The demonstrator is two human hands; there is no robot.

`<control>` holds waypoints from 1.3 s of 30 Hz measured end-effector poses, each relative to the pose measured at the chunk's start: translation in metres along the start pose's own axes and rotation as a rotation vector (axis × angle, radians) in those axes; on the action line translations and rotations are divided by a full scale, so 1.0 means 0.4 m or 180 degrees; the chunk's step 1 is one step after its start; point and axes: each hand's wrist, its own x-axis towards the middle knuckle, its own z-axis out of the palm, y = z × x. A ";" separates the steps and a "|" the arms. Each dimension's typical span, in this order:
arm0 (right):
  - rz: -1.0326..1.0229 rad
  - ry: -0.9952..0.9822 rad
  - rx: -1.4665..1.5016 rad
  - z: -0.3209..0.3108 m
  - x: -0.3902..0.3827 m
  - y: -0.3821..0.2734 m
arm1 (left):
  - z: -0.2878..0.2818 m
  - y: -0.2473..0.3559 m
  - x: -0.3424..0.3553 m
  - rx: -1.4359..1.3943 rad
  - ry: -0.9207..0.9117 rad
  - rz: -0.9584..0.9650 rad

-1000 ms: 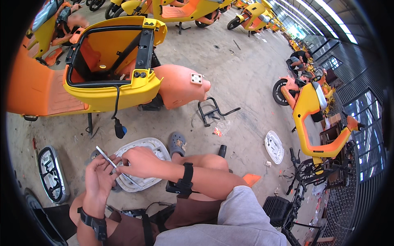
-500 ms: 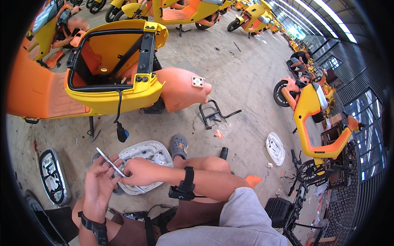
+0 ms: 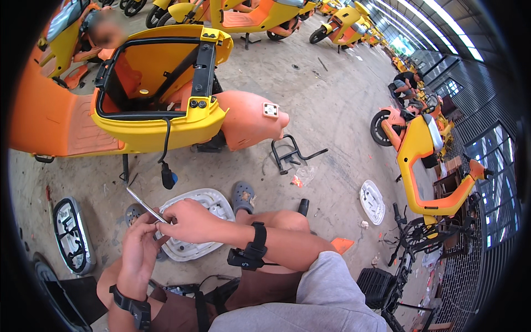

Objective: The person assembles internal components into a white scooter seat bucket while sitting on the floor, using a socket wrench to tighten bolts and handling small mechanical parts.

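A thin silver metal rod (image 3: 142, 203) slants up and to the left out of my two hands. My right hand (image 3: 191, 220) is closed on its lower part, thumb and forefinger pinched. From below, my left hand (image 3: 139, 243) meets it, fingers bent in and gathered at the rod beside the right fingertips; the rod's lower end is hidden. Beneath the hands a white oval seat base (image 3: 221, 202) lies on the floor between my feet, its moulded inner side up and partly covered by my right hand.
A yellow and orange scooter (image 3: 160, 135) with an opened seat frame stands ahead; a black cable (image 3: 167, 146) hangs from it. Another seat base (image 3: 73, 238) lies left, a white oval panel (image 3: 372, 202) right. A black metal bracket (image 3: 293, 155) rests beyond my feet. Someone crouches far right.
My left fingers, spread open before, have bent in around the rod beside my right hand. The rod has shifted slightly up and left, and its lower end no longer shows.
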 end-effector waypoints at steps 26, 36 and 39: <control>0.0060 -0.0261 0.0458 -0.032 -0.028 -0.035 | -0.008 -0.023 0.015 -0.0005 -0.0073 -0.0470; 0.0054 -0.0144 0.0465 -0.024 -0.011 -0.018 | -0.019 -0.008 0.010 0.0013 0.0248 -0.0111; 0.0121 -0.0100 0.0494 -0.026 -0.017 -0.009 | -0.004 -0.006 0.007 0.0080 -0.0022 -0.0208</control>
